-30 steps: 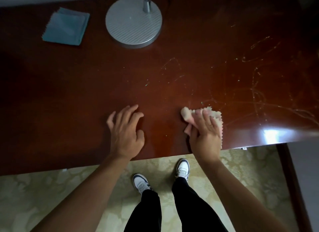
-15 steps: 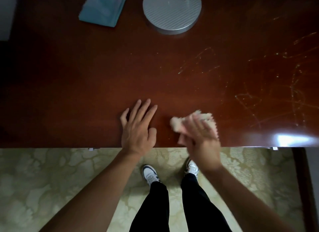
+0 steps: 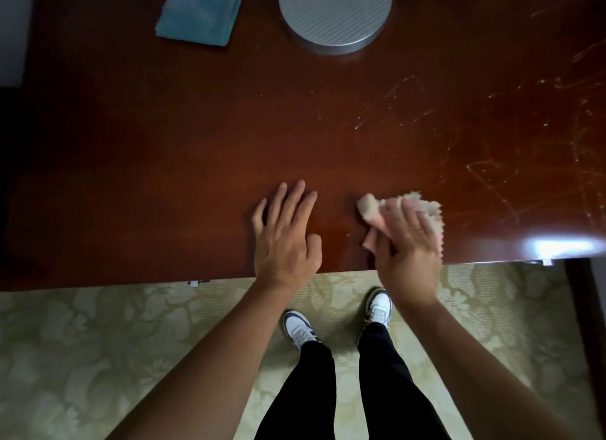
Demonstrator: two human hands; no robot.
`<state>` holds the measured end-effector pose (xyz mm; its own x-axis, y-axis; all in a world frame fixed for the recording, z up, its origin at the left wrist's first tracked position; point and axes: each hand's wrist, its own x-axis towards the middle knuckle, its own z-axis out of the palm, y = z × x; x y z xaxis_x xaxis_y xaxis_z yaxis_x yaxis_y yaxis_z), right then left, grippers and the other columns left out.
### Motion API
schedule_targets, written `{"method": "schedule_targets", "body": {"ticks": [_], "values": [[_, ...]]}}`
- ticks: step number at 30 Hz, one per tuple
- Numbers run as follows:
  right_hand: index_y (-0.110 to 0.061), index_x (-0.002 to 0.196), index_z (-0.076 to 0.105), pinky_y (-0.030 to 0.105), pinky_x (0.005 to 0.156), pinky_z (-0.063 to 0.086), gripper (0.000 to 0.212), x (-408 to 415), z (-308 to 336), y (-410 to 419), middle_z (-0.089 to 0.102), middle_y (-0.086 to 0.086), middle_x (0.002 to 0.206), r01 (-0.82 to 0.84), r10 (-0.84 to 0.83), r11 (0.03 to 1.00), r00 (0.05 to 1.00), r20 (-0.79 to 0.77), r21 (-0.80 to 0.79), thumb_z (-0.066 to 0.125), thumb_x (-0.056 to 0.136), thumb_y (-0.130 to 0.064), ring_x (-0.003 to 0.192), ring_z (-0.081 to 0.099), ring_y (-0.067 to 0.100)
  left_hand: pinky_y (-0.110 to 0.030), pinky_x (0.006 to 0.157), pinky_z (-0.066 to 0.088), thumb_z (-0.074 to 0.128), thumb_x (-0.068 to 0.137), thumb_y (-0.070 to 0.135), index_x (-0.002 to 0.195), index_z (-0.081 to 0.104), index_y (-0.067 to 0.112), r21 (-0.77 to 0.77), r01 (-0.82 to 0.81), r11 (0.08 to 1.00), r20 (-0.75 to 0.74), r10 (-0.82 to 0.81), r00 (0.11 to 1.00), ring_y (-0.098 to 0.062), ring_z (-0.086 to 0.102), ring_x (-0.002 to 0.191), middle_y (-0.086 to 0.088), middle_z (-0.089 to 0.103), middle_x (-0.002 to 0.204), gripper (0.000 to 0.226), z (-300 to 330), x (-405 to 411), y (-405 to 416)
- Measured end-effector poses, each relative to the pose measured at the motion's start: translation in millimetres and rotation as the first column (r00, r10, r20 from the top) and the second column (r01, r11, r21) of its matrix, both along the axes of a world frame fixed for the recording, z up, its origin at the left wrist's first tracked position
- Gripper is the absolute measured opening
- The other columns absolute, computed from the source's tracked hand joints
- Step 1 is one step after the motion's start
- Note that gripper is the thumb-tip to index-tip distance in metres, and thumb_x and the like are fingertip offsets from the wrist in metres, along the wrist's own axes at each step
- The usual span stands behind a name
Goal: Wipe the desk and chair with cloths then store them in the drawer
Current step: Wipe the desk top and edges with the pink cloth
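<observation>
Desk-wiping step: the right hand (image 3: pixel 406 252) presses a crumpled pink cloth (image 3: pixel 393 210) flat-fingered onto the wooden desk (image 3: pixel 164 161); the left hand (image 3: pixel 285 239) rests open, empty. Next, probably, the streaked right side.

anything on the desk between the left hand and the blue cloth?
No. In the head view, only bare dark wood of the desk separates the left hand from the folded blue cloth. The lamp base stands to the cloth's right, off that line.

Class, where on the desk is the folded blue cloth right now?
In the head view, the blue cloth lies flat at the desk's far left, just left of the round silver lamp base, untouched by either hand.
</observation>
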<state>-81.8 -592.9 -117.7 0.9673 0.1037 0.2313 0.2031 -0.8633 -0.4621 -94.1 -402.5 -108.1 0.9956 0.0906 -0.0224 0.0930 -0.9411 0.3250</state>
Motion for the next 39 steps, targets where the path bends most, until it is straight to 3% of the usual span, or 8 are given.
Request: {"method": "schedule_targets", "body": {"ticks": [3,9,14,17,23,30,34,39], "values": [[-0.005,0.123,0.064,0.047,0.114,0.032,0.034,0,3,14,0.061,0.012,0.132,0.132,-0.131,0.991,0.991,-0.03,0.037,0.056,0.09,-0.007,0.133,0.046,0.03,-0.053,0.117,0.021,0.038,0.077,0.028,0.141,0.05,0.019,0.003,0.003,1.0,0.001,-0.003,1.0,-0.021,0.027,0.148,0.0,0.039,0.155,0.066,0,1,1],[-0.008,0.12,0.067,0.049,0.111,0.036,0.03,-17,1,53,0.061,0.01,0.132,-0.05,0.052,0.998,0.998,-0.036,0.047,0.061,0.091,-0.014,0.133,0.047,0.029,-0.052,0.116,0.024,0.039,0.077,0.028,0.14,0.052,0.018,0.001,0.009,1.0,0.012,-0.009,1.0,-0.022,0.028,0.147,0.0,0.04,0.155,0.065,1,1,0],[-0.006,0.127,0.062,0.041,0.117,0.028,0.039,6,6,8,0.06,0.012,0.133,0.189,-0.184,0.981,0.979,-0.092,0.049,0.054,0.09,-0.011,0.135,0.046,0.027,-0.051,0.118,0.019,0.038,0.078,0.028,0.142,0.049,0.019,-0.003,0.007,1.0,-0.008,-0.007,1.0,-0.022,0.025,0.148,0.0,0.038,0.156,0.066,1,1,0],[-0.003,0.131,0.058,0.046,0.118,0.025,0.041,4,12,23,0.053,0.014,0.14,0.246,-0.237,0.968,0.962,-0.138,0.051,0.057,0.092,-0.013,0.14,0.037,0.031,-0.051,0.118,0.019,0.04,0.078,0.028,0.143,0.049,0.019,0.001,0.003,1.0,-0.01,-0.003,1.0,-0.022,0.025,0.148,0.0,0.038,0.156,0.066,2,1,0],[-0.007,0.13,0.06,0.046,0.117,0.026,0.04,-14,12,53,0.052,0.011,0.141,0.09,-0.081,0.994,0.986,-0.147,0.056,0.064,0.092,-0.016,0.142,0.035,0.029,-0.052,0.117,0.022,0.039,0.076,0.027,0.141,0.051,0.018,-0.011,0.005,1.0,0.03,-0.004,1.0,-0.024,0.029,0.147,-0.001,0.041,0.155,0.066,1,1,1],[-0.005,0.132,0.057,0.049,0.119,0.02,0.042,-3,16,32,0.048,0.014,0.145,0.297,-0.276,0.951,0.94,-0.202,0.081,0.056,0.09,-0.01,0.144,0.03,0.032,-0.052,0.118,0.02,0.039,0.078,0.028,0.142,0.049,0.017,-0.025,0.014,1.0,0.025,-0.013,1.0,-0.024,0.027,0.148,-0.002,0.038,0.156,0.066,2,0,1],[-0.006,0.138,0.051,0.047,0.12,0.017,0.049,-14,15,61,0.041,0.012,0.15,0.157,-0.143,0.987,0.964,-0.226,0.044,0.06,0.093,-0.023,0.147,0.023,0.03,-0.051,0.117,0.021,0.041,0.076,0.027,0.14,0.051,0.016,-0.017,0.017,1.0,0.039,-0.016,0.999,-0.025,0.029,0.147,-0.002,0.041,0.155,0.066,1,1,1],[-0.007,0.128,0.061,0.045,0.118,0.025,0.04,-8,16,36,0.055,0.011,0.14,0.179,-0.163,0.981,0.972,-0.172,0.08,0.056,0.088,-0.01,0.141,0.036,0.028,-0.049,0.12,0.016,0.04,0.077,0.027,0.142,0.049,0.018,-0.004,0.02,1.0,0.024,-0.019,1.0,-0.023,0.025,0.148,-0.001,0.038,0.156,0.066,-1,0,1]]}}
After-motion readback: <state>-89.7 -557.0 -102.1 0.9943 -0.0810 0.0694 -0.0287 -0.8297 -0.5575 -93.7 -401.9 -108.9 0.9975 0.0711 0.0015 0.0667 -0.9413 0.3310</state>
